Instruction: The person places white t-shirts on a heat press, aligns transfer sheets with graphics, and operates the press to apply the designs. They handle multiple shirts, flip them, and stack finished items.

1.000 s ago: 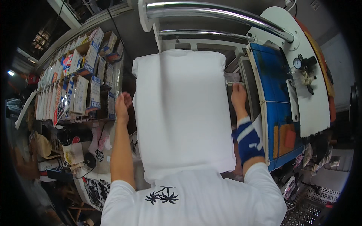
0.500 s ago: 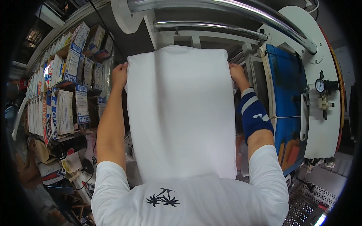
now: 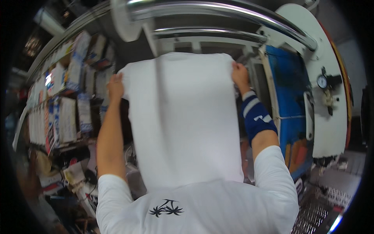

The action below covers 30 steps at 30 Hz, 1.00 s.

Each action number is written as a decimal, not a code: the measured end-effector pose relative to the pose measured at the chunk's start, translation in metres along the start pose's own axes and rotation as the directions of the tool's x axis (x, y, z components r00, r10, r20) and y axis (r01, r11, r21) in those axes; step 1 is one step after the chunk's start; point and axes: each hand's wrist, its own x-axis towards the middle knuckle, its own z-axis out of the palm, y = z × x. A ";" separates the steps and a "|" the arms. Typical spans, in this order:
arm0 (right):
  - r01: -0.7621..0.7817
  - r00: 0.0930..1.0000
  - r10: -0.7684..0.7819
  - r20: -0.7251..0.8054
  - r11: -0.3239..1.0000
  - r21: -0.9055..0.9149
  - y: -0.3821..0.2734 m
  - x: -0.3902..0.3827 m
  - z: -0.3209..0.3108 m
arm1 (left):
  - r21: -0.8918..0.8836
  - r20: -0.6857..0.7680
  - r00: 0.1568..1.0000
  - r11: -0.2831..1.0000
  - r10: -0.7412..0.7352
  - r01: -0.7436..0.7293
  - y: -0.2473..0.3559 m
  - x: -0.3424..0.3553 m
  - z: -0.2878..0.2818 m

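A white cloth garment (image 3: 185,117), apparently a T-shirt, is spread out in front of me, with a soft crease running down its left part. My left hand (image 3: 116,84) pinches its upper left corner, which is drawn out sideways. At the upper right corner my right hand (image 3: 240,74) has its fingers closed on the fabric, with a dark blue and white sleeve (image 3: 255,115) on that forearm. The picture is slightly blurred.
Chrome bars (image 3: 218,11) of a white machine cross above the garment. To the right are a blue padded board (image 3: 286,85) and a pressure gauge (image 3: 322,81) on a white plate. Stacked cardboard boxes (image 3: 68,113) line the left; cluttered items lie below them.
Both hands have moved up from the garment's sides and taken hold of its upper corners. Since half a second ago the left corner has been pulled outward and slightly toward me.
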 end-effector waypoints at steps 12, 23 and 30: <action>0.022 0.997 -0.022 -0.067 1.000 -0.008 0.009 0.006 -0.021 | -0.096 0.023 0.995 0.991 -0.095 0.097 0.092 -0.015 -0.022; 0.836 0.545 -0.835 0.078 0.548 0.026 -0.115 -0.066 0.011 | -0.258 0.021 0.751 0.729 0.660 -0.634 0.194 -0.054 0.007; 0.644 0.749 -0.556 0.360 0.740 -0.197 -0.171 -0.098 0.023 | -0.070 0.308 0.747 0.797 0.590 -0.600 0.249 -0.080 0.022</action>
